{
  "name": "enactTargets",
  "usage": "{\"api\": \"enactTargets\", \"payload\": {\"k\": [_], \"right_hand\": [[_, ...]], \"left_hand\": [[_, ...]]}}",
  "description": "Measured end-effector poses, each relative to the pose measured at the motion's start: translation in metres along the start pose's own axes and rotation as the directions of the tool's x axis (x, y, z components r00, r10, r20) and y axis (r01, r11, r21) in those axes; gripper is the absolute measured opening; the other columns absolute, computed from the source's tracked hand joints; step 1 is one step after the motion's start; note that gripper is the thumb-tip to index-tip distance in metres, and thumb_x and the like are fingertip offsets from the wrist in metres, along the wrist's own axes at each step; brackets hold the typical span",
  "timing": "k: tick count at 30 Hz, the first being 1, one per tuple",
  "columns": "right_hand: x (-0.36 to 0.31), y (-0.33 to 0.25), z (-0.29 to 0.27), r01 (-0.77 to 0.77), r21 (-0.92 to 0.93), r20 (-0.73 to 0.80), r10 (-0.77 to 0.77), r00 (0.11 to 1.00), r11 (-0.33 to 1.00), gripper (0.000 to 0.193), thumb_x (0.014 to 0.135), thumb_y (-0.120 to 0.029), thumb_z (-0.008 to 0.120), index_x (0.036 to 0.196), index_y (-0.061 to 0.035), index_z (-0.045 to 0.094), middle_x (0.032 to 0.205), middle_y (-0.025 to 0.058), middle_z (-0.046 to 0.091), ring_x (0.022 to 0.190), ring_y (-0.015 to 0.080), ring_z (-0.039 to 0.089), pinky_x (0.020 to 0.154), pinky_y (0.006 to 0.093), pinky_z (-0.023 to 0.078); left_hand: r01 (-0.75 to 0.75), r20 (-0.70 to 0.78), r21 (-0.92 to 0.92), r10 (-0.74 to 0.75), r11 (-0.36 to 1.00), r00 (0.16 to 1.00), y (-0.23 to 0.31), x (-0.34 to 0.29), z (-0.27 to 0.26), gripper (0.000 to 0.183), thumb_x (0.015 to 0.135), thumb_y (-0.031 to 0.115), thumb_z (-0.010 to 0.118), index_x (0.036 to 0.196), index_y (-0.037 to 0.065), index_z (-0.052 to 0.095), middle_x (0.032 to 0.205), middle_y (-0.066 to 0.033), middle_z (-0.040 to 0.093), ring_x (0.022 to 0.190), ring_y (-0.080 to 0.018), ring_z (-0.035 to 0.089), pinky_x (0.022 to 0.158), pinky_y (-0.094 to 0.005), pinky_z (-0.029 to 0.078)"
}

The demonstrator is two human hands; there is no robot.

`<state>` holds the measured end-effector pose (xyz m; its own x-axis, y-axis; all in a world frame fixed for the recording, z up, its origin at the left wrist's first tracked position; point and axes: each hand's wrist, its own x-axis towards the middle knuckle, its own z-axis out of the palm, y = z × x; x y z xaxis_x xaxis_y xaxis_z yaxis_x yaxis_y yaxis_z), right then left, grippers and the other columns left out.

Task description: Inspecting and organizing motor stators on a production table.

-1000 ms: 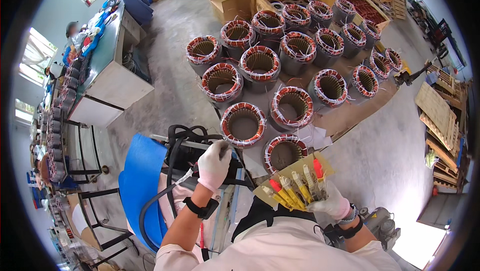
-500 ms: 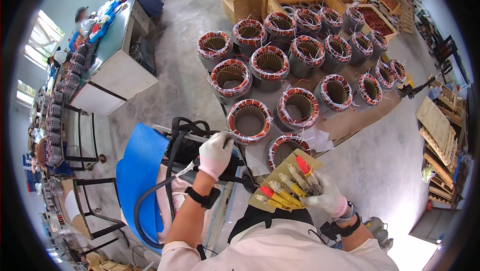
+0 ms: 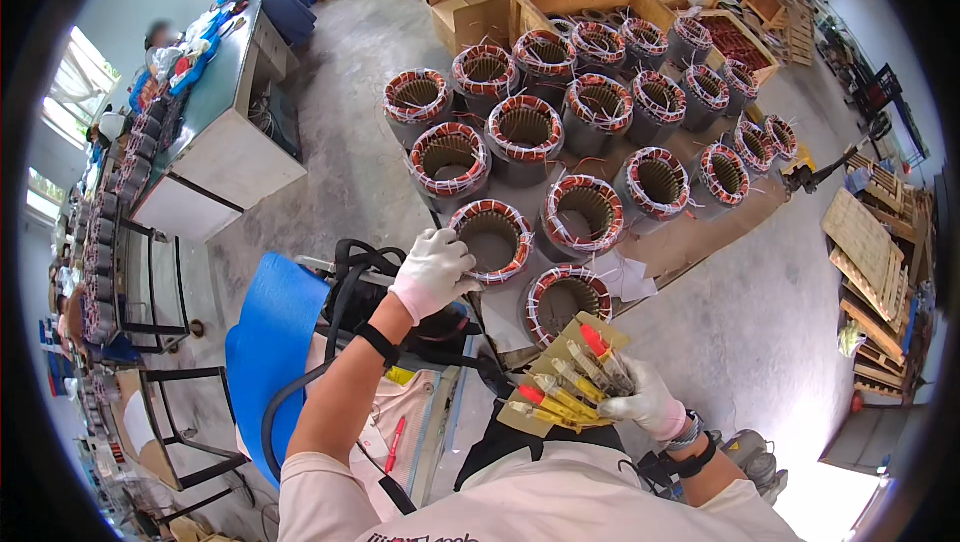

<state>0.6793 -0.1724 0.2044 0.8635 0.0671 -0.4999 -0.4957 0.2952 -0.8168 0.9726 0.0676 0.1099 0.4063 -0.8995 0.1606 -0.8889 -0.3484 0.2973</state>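
Note:
My left hand [image 3: 433,272], in a white glove, is over the left edge of a stator [image 3: 493,242] with orange-red windings laced in white. Its fingers are spread, with nothing visible in them; whether they touch the stator's rim is hard to tell. In my right hand [image 3: 648,400], also gloved, is a tan card [image 3: 518,418] with a fanned row of several yellow strips [image 3: 565,387], some with red or clear ends. Their exact kind is unclear. Just beyond the card stands another stator [image 3: 566,307].
Rows of more stators [image 3: 582,217] fill the floor sheet ahead. Left of me are a blue sheet [image 3: 270,342], black cables [image 3: 350,287] and a red pen [image 3: 396,445] on a pale surface. A desk [image 3: 225,157] stands farther left; wooden pallets [image 3: 870,252] lie at right.
My left hand has moved slightly toward the near stator, and its fingers have spread from a closed pose. The red pen beside my left arm has come into sight. My right hand keeps its hold.

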Motion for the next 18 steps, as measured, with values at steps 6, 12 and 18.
{"api": "enactTargets", "payload": {"k": [6,12,18], "right_hand": [[-0.004,0.001,-0.001,0.017,0.014,-0.020,-0.017,1.000,1.000,0.073,0.078,-0.017,0.081,0.140,0.0062,0.050,0.130,0.0074,0.062,0.117,0.0145,0.057,0.107,0.0331,0.043],[-0.024,0.000,-0.014,-0.034,-0.051,-0.051,0.031,0.998,0.998,0.075,0.077,-0.019,0.083,0.139,0.0070,0.050,0.128,0.0072,0.062,0.115,0.0140,0.056,0.105,0.0326,0.044],[-0.030,0.001,-0.014,0.035,0.024,-0.133,-0.031,0.991,0.999,0.075,0.075,-0.020,0.082,0.138,0.0059,0.050,0.127,0.0073,0.061,0.114,0.0146,0.056,0.105,0.0332,0.044]], "left_hand": [[0.136,-0.174,0.042,-0.127,0.990,0.976,0.033,0.004,0.029,0.028,0.068,0.038,0.082,0.073,0.013,0.070,0.080,-0.0024,0.060,0.093,-0.0260,0.058,0.085,-0.0425,0.043],[0.290,-0.286,0.046,-0.266,0.956,0.921,0.056,0.020,0.042,0.028,0.068,0.038,0.084,0.072,0.013,0.072,0.079,-0.0025,0.062,0.089,-0.0256,0.057,0.082,-0.0427,0.043],[0.386,-0.255,-0.008,-0.375,0.923,0.891,0.070,0.017,0.025,0.025,0.071,0.031,0.084,0.087,0.013,0.077,0.086,-0.0039,0.067,0.096,-0.0277,0.058,0.087,-0.0447,0.042]]}}
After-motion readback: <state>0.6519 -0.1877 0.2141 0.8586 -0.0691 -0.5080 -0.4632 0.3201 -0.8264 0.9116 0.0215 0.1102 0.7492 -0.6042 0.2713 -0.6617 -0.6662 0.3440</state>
